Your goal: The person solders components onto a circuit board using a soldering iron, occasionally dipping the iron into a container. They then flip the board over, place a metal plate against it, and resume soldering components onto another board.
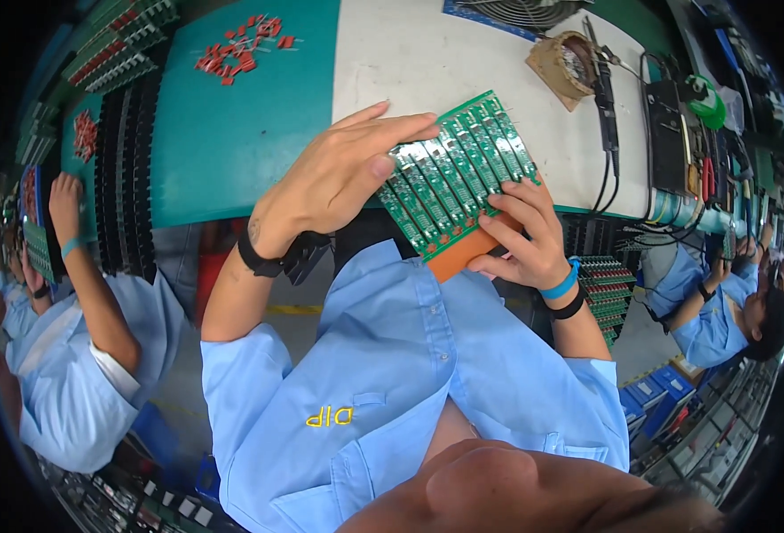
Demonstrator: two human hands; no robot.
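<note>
A green circuit board panel, made up of several narrow strips with small parts and solder joints, is held tilted over the table's front edge. My right hand grips its lower right side, fingers on the top face and thumb near the lower edge. Beneath the panel an orange flat piece shows, in the same grip. My left hand is at the panel's upper left edge, fingers stretched out and thumb apart. Its fingertips reach the edge; whether they press on it I cannot tell.
Loose red components lie on the green mat. At the back right are a soldering iron, a wooden-looking holder and a fan. Black racks stand left. Co-workers sit on both sides.
</note>
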